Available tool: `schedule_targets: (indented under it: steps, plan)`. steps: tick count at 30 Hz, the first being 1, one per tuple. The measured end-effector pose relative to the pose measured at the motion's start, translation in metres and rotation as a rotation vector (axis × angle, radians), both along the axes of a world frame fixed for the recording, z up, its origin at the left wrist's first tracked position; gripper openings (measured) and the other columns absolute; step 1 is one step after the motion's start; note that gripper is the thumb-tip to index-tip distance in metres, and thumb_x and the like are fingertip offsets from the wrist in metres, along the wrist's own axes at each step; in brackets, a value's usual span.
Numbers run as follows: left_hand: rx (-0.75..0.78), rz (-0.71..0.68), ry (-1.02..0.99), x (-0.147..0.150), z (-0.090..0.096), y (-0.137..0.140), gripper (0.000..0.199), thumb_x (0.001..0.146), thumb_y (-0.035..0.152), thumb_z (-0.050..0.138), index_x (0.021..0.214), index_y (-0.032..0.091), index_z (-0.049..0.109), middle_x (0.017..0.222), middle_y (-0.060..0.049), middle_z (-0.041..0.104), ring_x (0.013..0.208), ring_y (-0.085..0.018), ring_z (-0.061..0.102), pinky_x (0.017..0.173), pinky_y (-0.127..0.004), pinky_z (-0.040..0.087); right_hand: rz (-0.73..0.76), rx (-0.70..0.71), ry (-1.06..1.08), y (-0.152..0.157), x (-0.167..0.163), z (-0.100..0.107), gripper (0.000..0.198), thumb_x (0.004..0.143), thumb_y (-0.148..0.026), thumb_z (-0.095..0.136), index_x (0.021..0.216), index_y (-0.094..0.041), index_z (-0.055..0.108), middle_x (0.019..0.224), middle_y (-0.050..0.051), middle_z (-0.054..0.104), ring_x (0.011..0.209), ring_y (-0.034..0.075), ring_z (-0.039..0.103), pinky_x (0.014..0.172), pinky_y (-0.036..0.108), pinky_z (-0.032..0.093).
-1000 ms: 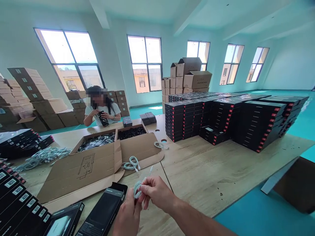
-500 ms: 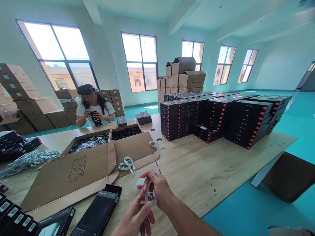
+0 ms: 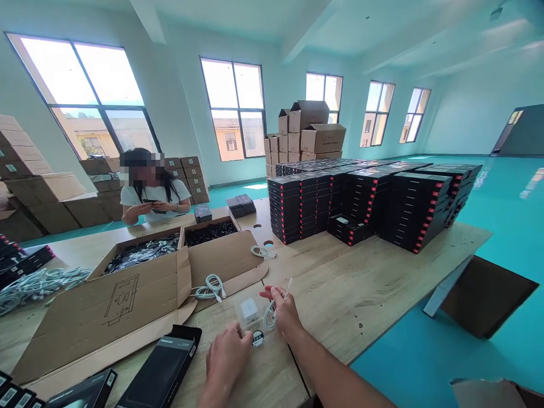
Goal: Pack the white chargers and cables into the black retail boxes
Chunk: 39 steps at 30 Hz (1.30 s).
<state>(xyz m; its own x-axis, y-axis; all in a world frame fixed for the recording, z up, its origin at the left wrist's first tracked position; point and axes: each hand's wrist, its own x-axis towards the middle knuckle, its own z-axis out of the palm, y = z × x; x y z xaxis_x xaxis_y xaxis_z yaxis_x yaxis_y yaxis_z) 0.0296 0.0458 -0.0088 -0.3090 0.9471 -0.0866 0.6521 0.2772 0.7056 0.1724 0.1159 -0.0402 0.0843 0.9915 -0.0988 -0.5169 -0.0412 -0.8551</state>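
My right hand [image 3: 284,310] pinches a coiled white cable [image 3: 269,316], with one thin end sticking up past the fingers. Low over the table, my left hand [image 3: 228,348] has its fingers curled down beside a clear plastic tray [image 3: 240,306]; the fingertips are hidden, so what they hold I cannot make out. A white charger plug [image 3: 249,310] lies in that tray, between the two hands. Close to my left thumb is a small round black-and-white sticker [image 3: 257,339]. An open black box [image 3: 164,365] lies left of my left hand.
Beyond my hands lie coiled cables [image 3: 210,288] on a cardboard flap [image 3: 140,300]. An open carton [image 3: 142,255] holds many small parts. Black boxes [image 3: 318,204] stand stacked at the back right. Across the table, a person [image 3: 155,195] handles a dark item. Loose cables [image 3: 42,283] pile up left.
My hands have moved apart. The right hand has kept the cable coil and gone slightly right; the left has let go of it and dropped to the tray. The camera has turned slightly right.
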Motion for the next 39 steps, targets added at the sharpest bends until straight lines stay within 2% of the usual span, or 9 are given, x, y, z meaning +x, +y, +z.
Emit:
schedule_targets:
  steps: [4,8,13,17,22,26,29,32,39]
  plan:
    - [0.134,0.048,-0.407,0.009,-0.009,-0.011,0.021,0.077,0.036,0.063,0.070,0.026,0.046,0.064,-0.001,0.062,0.076,-0.026,0.067,0.071,-0.034,0.046,0.007,0.019,-0.034,-0.004,-0.009,-0.002,0.060,0.068,-0.071,0.071,0.089,-0.015,0.074,0.090,0.016,0.081,0.094,0.028,0.075,0.083,0.035,0.054]
    - [0.226,0.077,-0.904,0.019,-0.019,-0.019,0.037,0.078,0.041,0.070,0.105,0.022,0.053,0.099,-0.011,0.076,0.093,-0.027,0.074,0.078,-0.038,0.057,0.032,0.094,-0.088,-0.011,-0.013,0.013,0.067,0.079,-0.075,0.061,0.103,-0.014,0.075,0.100,0.016,0.081,0.109,0.030,0.072,0.099,0.041,0.051]
    - [0.319,0.134,-1.249,0.021,-0.019,-0.029,0.049,0.078,0.031,0.077,0.121,0.024,0.056,0.117,-0.011,0.076,0.104,-0.024,0.074,0.079,-0.032,0.059,0.045,0.510,-0.747,-0.041,-0.018,0.022,0.046,0.099,-0.047,0.052,0.134,-0.023,0.068,0.142,0.012,0.065,0.143,0.030,0.048,0.121,0.051,0.033]
    - [0.366,0.250,-1.388,0.006,-0.015,-0.039,0.047,0.074,0.024,0.082,0.114,0.025,0.058,0.114,-0.008,0.079,0.103,-0.022,0.075,0.078,-0.027,0.060,0.117,0.599,-1.026,-0.064,-0.025,0.008,0.066,0.095,-0.039,0.061,0.156,-0.021,0.044,0.166,0.013,0.033,0.156,0.036,0.024,0.126,0.060,0.020]
    - [0.375,0.258,-1.356,-0.016,-0.013,-0.053,0.063,0.060,0.022,0.094,0.109,0.022,0.055,0.107,-0.013,0.081,0.103,-0.027,0.076,0.083,-0.031,0.061,0.487,0.583,-0.967,-0.067,-0.010,-0.008,0.090,0.081,-0.023,0.067,0.162,-0.017,0.027,0.169,0.016,0.021,0.157,0.036,0.017,0.127,0.058,0.016]
    - [0.337,0.248,-1.342,-0.021,-0.013,-0.061,0.075,0.057,0.028,0.096,0.118,0.022,0.054,0.109,-0.014,0.081,0.100,-0.032,0.077,0.082,-0.037,0.063,0.717,0.347,-0.564,-0.055,0.008,-0.002,0.072,0.087,-0.030,0.056,0.157,-0.024,0.039,0.154,0.013,0.052,0.140,0.028,0.051,0.112,0.048,0.045]
    - [0.328,0.239,-1.323,-0.019,-0.015,-0.062,0.078,0.057,0.029,0.096,0.122,0.022,0.053,0.109,-0.015,0.081,0.103,-0.034,0.077,0.084,-0.039,0.062,0.741,0.135,-0.358,-0.049,0.009,0.004,0.071,0.085,-0.051,0.065,0.147,-0.019,0.053,0.115,0.011,0.072,0.095,0.023,0.071,0.075,0.035,0.058]
    - [0.319,0.176,-1.316,-0.017,-0.018,-0.062,0.078,0.061,0.033,0.094,0.126,0.021,0.052,0.114,-0.016,0.079,0.109,-0.033,0.074,0.090,-0.038,0.060,0.729,0.093,-0.324,-0.050,0.000,0.004,0.076,0.071,-0.051,0.081,0.136,-0.016,0.062,0.093,0.005,0.070,0.069,0.015,0.065,0.063,0.028,0.054]
    - [0.358,0.287,-1.152,-0.017,-0.022,-0.054,0.073,0.057,0.030,0.095,0.118,0.023,0.056,0.099,-0.010,0.083,0.096,-0.031,0.078,0.080,-0.037,0.061,0.426,0.326,-0.541,-0.060,-0.026,-0.016,0.046,0.083,-0.032,0.069,0.127,-0.019,0.070,0.080,0.002,0.067,0.070,0.017,0.060,0.064,0.027,0.049]
